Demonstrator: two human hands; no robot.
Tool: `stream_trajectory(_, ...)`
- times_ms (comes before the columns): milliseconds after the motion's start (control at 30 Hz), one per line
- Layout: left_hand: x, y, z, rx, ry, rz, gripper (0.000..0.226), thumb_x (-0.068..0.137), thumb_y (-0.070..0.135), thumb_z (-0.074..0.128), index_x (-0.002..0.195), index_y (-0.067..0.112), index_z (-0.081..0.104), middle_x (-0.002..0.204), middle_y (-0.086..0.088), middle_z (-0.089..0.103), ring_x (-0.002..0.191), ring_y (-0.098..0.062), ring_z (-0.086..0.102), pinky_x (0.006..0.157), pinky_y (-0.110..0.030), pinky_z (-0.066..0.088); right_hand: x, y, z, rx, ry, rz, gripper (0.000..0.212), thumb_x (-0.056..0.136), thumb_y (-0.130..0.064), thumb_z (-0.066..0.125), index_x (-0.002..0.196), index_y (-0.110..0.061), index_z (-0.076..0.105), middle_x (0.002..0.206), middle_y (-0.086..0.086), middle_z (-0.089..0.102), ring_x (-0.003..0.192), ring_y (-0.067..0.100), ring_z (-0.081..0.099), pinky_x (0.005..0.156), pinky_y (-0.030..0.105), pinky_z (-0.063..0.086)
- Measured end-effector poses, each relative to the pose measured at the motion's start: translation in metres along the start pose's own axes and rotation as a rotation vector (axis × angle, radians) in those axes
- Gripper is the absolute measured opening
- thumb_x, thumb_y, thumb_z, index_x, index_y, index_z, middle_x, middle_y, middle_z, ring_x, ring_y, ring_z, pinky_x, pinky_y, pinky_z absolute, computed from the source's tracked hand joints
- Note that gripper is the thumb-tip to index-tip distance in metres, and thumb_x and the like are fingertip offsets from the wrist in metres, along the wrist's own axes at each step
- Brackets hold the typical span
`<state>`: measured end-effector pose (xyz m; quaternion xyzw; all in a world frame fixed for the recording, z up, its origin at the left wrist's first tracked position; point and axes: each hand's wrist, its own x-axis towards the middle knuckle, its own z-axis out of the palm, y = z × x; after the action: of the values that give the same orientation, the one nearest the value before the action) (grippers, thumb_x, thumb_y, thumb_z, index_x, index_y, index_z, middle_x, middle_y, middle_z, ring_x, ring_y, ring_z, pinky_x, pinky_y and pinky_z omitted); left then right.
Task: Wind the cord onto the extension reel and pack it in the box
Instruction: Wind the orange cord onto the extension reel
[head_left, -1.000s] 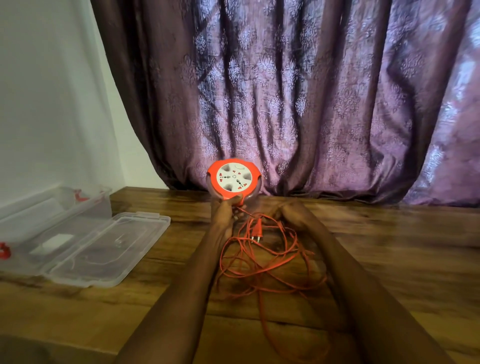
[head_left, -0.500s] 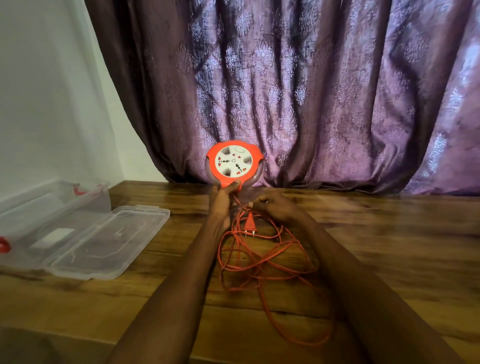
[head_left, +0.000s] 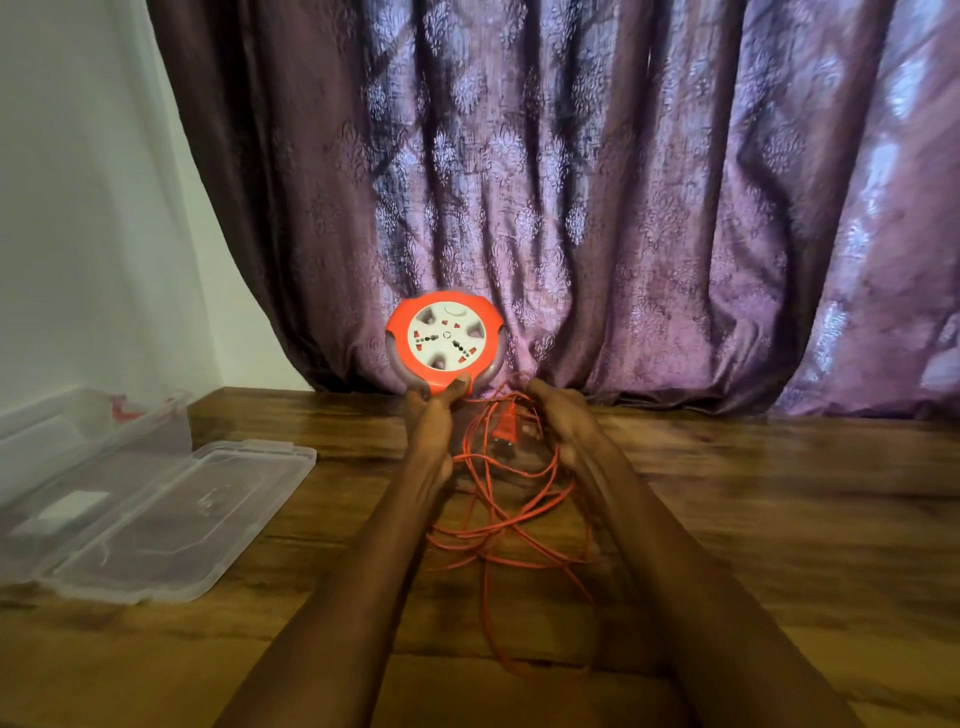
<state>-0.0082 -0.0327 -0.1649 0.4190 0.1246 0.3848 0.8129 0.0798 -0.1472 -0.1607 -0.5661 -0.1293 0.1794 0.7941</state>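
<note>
Left hand (head_left: 431, 415) gripping the reel (head_left: 445, 347) by its lower edge, thumb on the orange rim, socket face toward the camera, held upright above the tabletop (head_left: 753, 493). Reel now higher against the curtain (head_left: 571, 182) than a moment ago. Right hand (head_left: 558, 415) curled beside the cord (head_left: 511, 514); can't tell whether actually gripping it. Plug (head_left: 506, 423) between the hands, blurred. Loose cord heaped on the tabletop. Box (head_left: 93, 431) open at far left, lid (head_left: 171, 514) flat beside it.
</note>
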Motion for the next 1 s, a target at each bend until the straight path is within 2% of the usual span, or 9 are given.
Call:
stream_trajectory(67,-0.001,-0.003,0.0,0.009,0.0,-0.004,0.042,0.083,-0.001,0.07,0.122,0.003,0.056,0.122,-0.028,0.065,0.093,-0.031,0.064,0.088,-0.055,0.053,-0.003,-0.008,-0.003,0.036,-0.01,0.031,0.033,0.081,0.01,0.055,0.111,0.02,0.061,0.099,0.031,0.062,0.081,0.033,0.06,0.088,0.053,0.053)
stream_trajectory(100,-0.001,-0.005,-0.001,0.015,0.002,-0.003,0.044,0.083,-0.001,0.071,0.124,0.001,0.055,0.121,-0.027,0.066,0.092,-0.03,0.064,0.086,-0.052,0.055,-0.003,-0.011,-0.005,0.049,-0.005,0.039,0.035,0.075,0.016,0.051,0.108,0.019,0.062,0.101,0.031,0.061,0.083,0.034,0.059,0.088,0.055,0.052)
stream_trajectory(233,-0.001,-0.007,-0.001,0.066,-0.022,-0.006,0.05,0.08,0.003,0.074,0.127,0.003,0.057,0.123,-0.023,0.067,0.107,-0.038,0.066,0.096,-0.057,0.052,-0.002,-0.017,-0.011,0.032,0.083,-0.031,0.037,0.073,0.024,0.047,0.075,-0.012,0.055,0.07,0.017,0.062,0.053,0.024,0.06,0.05,0.035,0.055)
stream_trajectory(400,-0.002,-0.008,-0.003,0.094,-0.029,-0.009,0.05,0.079,0.008,0.077,0.126,0.006,0.058,0.123,-0.023,0.067,0.094,-0.027,0.062,0.083,-0.043,0.052,0.0,-0.024,-0.019,-0.1,-0.025,-0.059,0.041,0.074,0.025,0.036,0.085,-0.009,0.057,0.047,0.002,0.063,0.042,0.014,0.061,0.039,0.019,0.048)
stream_trajectory(533,-0.002,-0.008,-0.006,0.1,-0.032,0.008,0.05,0.081,0.005,0.074,0.128,0.007,0.059,0.12,-0.018,0.07,0.084,-0.023,0.065,0.06,-0.025,0.052,-0.006,-0.029,-0.031,-0.425,-0.235,-0.092,0.044,0.072,0.02,0.037,0.085,-0.008,0.067,0.052,-0.002,0.061,0.052,0.009,0.055,0.051,0.014,0.045)
stream_trajectory(667,0.0,-0.007,-0.011,0.068,-0.028,-0.022,0.045,0.083,0.005,0.072,0.126,0.011,0.058,0.107,-0.016,0.072,0.072,-0.019,0.068,0.049,-0.021,0.049,-0.01,-0.031,-0.035,0.143,-0.367,-0.01,0.049,0.067,0.009,0.036,0.105,0.006,0.066,0.068,0.013,0.065,0.056,0.014,0.06,0.057,0.02,0.054)
stream_trajectory(733,0.001,-0.007,-0.012,0.064,-0.032,-0.033,0.042,0.084,0.004,0.071,0.124,0.012,0.059,0.088,-0.008,0.074,0.055,-0.012,0.066,0.045,-0.02,0.049,-0.01,-0.034,-0.035,0.204,-0.408,0.024,0.049,0.071,-0.003,0.044,0.115,0.003,0.064,0.07,0.011,0.068,0.056,0.017,0.059,0.055,0.02,0.053)
stream_trajectory(867,-0.003,-0.009,-0.004,0.064,-0.077,-0.053,0.039,0.084,0.002,0.071,0.119,0.01,0.057,0.102,-0.019,0.071,0.072,-0.029,0.069,0.072,-0.045,0.057,-0.008,-0.027,-0.028,-0.032,-0.327,0.01,0.026,0.092,0.001,0.053,0.116,0.0,0.062,0.084,0.015,0.076,0.04,0.004,0.048,0.042,0.012,0.04)
stream_trajectory(1000,-0.005,-0.008,0.0,0.106,-0.157,-0.029,0.025,0.088,0.001,0.065,0.099,0.02,0.053,0.084,-0.012,0.072,0.06,-0.023,0.07,0.05,-0.025,0.053,-0.008,-0.027,-0.025,0.053,-0.185,-0.032,0.034,0.092,0.008,0.046,0.123,0.001,0.056,0.081,0.013,0.077,0.036,0.004,0.05,0.037,0.013,0.04)
